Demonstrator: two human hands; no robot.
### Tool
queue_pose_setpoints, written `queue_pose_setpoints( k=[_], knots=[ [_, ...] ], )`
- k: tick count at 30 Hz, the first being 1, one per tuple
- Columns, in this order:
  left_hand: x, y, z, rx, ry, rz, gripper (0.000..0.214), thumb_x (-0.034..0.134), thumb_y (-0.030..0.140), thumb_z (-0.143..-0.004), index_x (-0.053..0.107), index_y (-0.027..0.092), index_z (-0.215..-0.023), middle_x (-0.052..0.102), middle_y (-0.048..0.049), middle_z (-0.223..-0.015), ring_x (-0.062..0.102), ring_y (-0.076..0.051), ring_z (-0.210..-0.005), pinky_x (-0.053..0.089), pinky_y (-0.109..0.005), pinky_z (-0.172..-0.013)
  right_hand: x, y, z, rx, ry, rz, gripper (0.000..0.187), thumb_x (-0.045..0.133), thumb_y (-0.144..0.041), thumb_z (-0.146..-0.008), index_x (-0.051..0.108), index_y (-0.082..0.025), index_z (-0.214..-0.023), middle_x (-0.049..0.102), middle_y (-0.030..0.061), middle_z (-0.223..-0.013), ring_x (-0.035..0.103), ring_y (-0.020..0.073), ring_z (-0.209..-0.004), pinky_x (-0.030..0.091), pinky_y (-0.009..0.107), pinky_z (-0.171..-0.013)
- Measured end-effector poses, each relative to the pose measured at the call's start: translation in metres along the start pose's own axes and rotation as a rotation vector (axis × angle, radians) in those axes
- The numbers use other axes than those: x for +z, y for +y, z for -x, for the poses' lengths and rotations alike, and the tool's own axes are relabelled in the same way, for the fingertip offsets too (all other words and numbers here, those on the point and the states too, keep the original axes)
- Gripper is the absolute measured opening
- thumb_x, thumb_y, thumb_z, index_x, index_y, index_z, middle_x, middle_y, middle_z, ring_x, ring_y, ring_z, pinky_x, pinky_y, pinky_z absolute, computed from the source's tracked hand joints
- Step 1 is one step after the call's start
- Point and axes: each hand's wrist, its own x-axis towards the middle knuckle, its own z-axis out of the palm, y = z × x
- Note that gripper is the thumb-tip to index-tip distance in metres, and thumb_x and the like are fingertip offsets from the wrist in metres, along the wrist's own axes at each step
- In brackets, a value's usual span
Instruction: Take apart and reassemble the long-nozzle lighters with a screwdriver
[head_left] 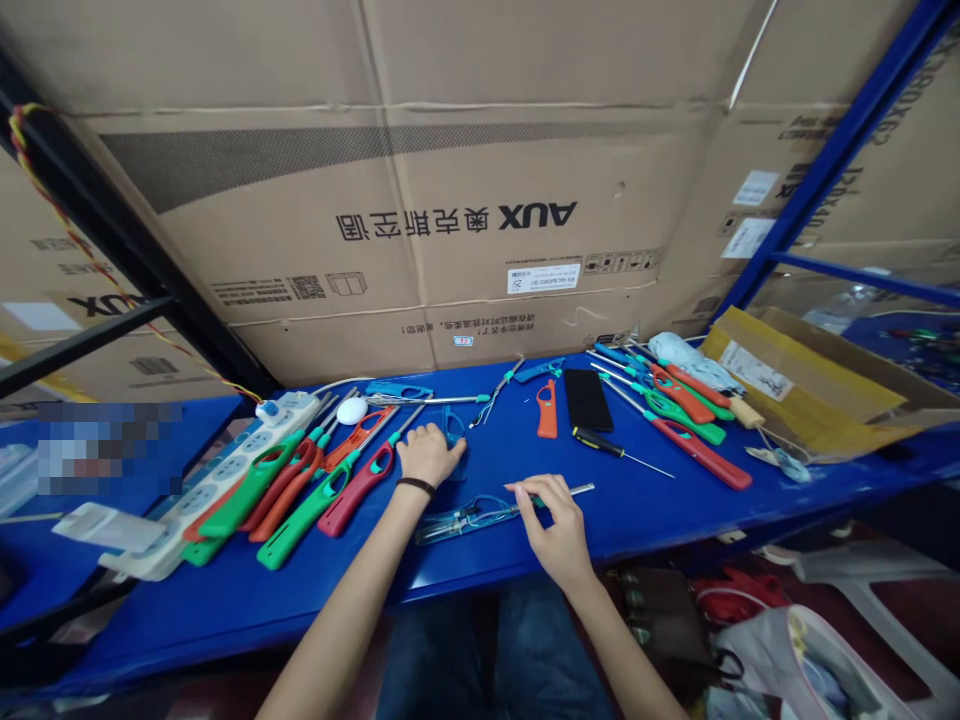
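My left hand (430, 456), a dark band at its wrist, is closed on a translucent blue lighter casing piece (454, 424), which its fingers partly cover. Nearer me lies an opened stick lighter (465, 519), a clear blue shell with wires and small inner parts showing and a metal tube (581, 490) pointing right. My right hand (556, 520) bends over its tube end, thumb and forefinger pinched at it; the exact contact point is hard to see. An orange casing half (547, 410) and a yellow-black screwdriver (598, 442) lie beyond.
Several assembled stick lighters lie left (304, 500) and right (694, 440) on the blue table (495, 570). A white power strip (247, 470) runs along the left. A black phone (588, 399) lies toward the back; a yellow-lined carton (810, 390) stands right. Cardboard boxes (450, 160) wall the back.
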Motion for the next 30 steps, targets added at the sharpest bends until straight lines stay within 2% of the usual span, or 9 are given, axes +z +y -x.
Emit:
queue_pose_setpoints(
  k=[4, 9, 14, 18, 24, 26, 28, 30],
  knots=[
    [-0.007, -0.012, -0.01, -0.034, 0.097, -0.02, 0.042, 0.05, 0.039, -0.085, 0.055, 0.005, -0.109, 0.057, -0.0271, -0.109, 0.051, -0.041, -0.106, 0.04, -0.052, -0.083, 0.001, 0.0, 0.0, 0.004, -0.014, -0.007, 0.018, 0.05, -0.022, -0.092, 0.067, -0.023, -0.086, 0.068, 0.0043, -0.083, 0.06, 0.0193, -0.08, 0.046, 0.037, -0.079],
    [-0.013, 0.006, -0.033, 0.145, 0.162, 0.026, 0.027, 0.041, 0.03, -0.091, 0.059, 0.016, -0.106, 0.054, -0.0168, -0.114, 0.047, -0.032, -0.11, 0.038, -0.045, -0.088, -0.001, -0.003, 0.0, 0.019, -0.045, -0.01, 0.017, 0.049, -0.02, -0.092, 0.066, -0.023, -0.087, 0.068, 0.0039, -0.083, 0.06, 0.0188, -0.081, 0.046, 0.036, -0.08],
    [-0.006, 0.039, -0.061, 0.33, 0.122, 0.084, 0.022, 0.048, 0.033, -0.089, 0.064, 0.019, -0.096, 0.057, -0.013, -0.108, 0.048, -0.031, -0.106, 0.039, -0.043, -0.086, -0.001, -0.003, -0.001, 0.018, -0.037, -0.014, 0.017, 0.05, -0.019, -0.091, 0.066, -0.022, -0.086, 0.067, 0.0039, -0.082, 0.059, 0.0186, -0.08, 0.048, 0.034, -0.076],
    [0.005, 0.067, -0.069, 0.435, 0.1, 0.118, 0.028, 0.05, 0.038, -0.089, 0.064, 0.017, -0.1, 0.058, -0.0151, -0.108, 0.05, -0.032, -0.105, 0.041, -0.045, -0.084, 0.0, -0.003, -0.001, 0.024, -0.046, -0.005, 0.017, 0.05, -0.018, -0.09, 0.066, -0.022, -0.086, 0.067, 0.0035, -0.081, 0.059, 0.0181, -0.08, 0.048, 0.034, -0.076],
    [0.026, 0.121, -0.081, 0.721, 0.08, 0.129, 0.02, 0.049, 0.025, -0.092, 0.061, 0.023, -0.108, 0.056, -0.0058, -0.126, 0.048, -0.023, -0.118, 0.03, -0.048, -0.104, 0.001, -0.005, 0.0, 0.005, -0.053, -0.017, 0.018, 0.049, -0.018, -0.09, 0.065, -0.021, -0.084, 0.066, 0.0038, -0.077, 0.059, 0.0184, -0.076, 0.049, 0.034, -0.073],
    [0.032, 0.14, -0.092, 0.764, 0.093, 0.113, 0.025, 0.052, 0.027, -0.092, 0.057, 0.02, -0.115, 0.054, -0.008, -0.126, 0.051, -0.023, -0.114, 0.038, -0.049, -0.1, 0.002, -0.005, 0.0, 0.006, -0.061, -0.025, 0.017, 0.049, -0.016, -0.089, 0.064, -0.021, -0.084, 0.066, 0.0037, -0.077, 0.058, 0.0184, -0.076, 0.048, 0.034, -0.073],
    [0.035, 0.158, -0.104, 0.78, 0.112, 0.093, 0.032, 0.055, 0.031, -0.091, 0.054, 0.017, -0.12, 0.055, -0.0097, -0.124, 0.056, -0.023, -0.107, 0.047, -0.046, -0.09, 0.004, -0.005, 0.0, 0.022, -0.065, -0.029, 0.017, 0.049, -0.014, -0.089, 0.064, -0.021, -0.084, 0.066, 0.0032, -0.078, 0.058, 0.0182, -0.077, 0.047, 0.034, -0.075],
    [0.036, 0.17, -0.117, 0.786, 0.126, 0.076, 0.032, 0.055, 0.032, -0.091, 0.054, 0.016, -0.119, 0.056, -0.0096, -0.121, 0.059, -0.022, -0.102, 0.051, -0.043, -0.085, 0.005, -0.004, 0.001, 0.04, -0.064, -0.027, 0.016, 0.05, -0.013, -0.088, 0.063, -0.021, -0.082, 0.065, 0.0026, -0.077, 0.058, 0.0179, -0.077, 0.046, 0.033, -0.073]
  ],
)
